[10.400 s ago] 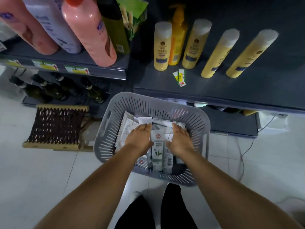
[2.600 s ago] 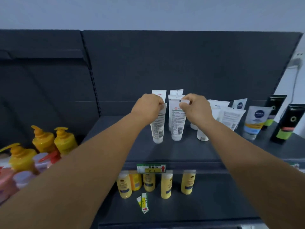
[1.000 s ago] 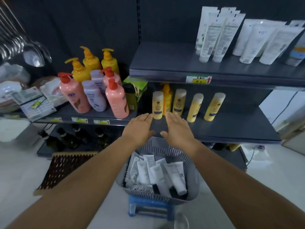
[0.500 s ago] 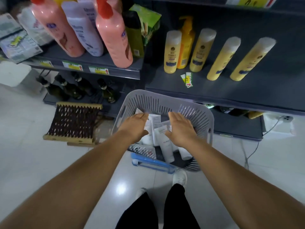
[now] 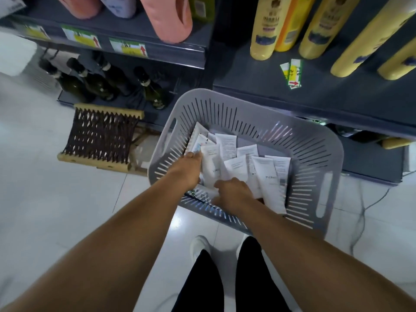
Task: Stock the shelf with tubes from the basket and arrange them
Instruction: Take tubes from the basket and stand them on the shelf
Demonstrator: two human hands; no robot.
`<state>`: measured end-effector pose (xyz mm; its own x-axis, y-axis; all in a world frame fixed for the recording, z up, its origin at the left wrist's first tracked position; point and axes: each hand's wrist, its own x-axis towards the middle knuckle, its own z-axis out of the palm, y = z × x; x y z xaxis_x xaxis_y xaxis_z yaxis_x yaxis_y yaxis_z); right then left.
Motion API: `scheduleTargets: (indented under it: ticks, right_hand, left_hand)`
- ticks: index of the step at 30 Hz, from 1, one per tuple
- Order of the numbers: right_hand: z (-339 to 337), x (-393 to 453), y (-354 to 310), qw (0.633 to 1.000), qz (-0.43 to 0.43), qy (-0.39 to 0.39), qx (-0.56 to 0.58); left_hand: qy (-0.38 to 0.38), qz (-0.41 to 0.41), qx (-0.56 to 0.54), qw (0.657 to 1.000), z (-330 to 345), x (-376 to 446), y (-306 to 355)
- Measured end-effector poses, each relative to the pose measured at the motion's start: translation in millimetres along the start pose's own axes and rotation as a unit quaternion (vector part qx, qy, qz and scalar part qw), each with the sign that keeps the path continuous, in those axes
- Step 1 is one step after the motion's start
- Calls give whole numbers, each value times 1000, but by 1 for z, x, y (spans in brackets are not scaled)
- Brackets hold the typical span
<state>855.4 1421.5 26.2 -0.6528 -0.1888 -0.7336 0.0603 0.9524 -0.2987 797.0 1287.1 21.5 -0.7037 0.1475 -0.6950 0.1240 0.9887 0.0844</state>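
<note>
Lying jumbled in the grey slotted basket [image 5: 310, 152], white tubes [image 5: 271, 176] under both hands, fingers' grip unclear

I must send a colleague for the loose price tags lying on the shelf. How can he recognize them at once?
Start at the grey slotted basket on the floor. On the dark shelf just behind it stand yellow bottles. The price tags lie flat before them: small white, green and yellow paper strips with a red arrow.

both my hands, left hand [image 5: 188, 167] and right hand [image 5: 233, 193], are down in the grey basket [image 5: 315, 154] among white tubes [image 5: 271, 176]; yellow bottles [image 5: 265, 30] stand on the shelf [image 5: 258, 79] above.
</note>
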Motion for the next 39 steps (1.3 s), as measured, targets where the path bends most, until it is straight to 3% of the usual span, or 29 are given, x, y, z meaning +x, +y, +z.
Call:
scheduleTargets:
  ticks: [5,12,18,25,33,39]
  right_hand:
    - [12,17,-2,1000,27,7,-1]
    - [-27,16,11,993,24,113,36]
    - [-66,15,37,976,55,168,126]
    - [-94,-12,42,955,33,255,149]
    - [-154,-79,32,912,2,373,172]
    - [-203,-154,23,874,-9,456,165]
  left_hand:
    - [-1,-41,-57,998,19,11,-1]
    - [29,-97,-178,979,6,18,12]
    - [38,-90,-182,978,-7,18,32]
    - [54,-110,-320,939,-39,-9,28]
    - [73,7,-526,848,-97,-67,47]
    - [87,160,-538,823,-154,-122,70]
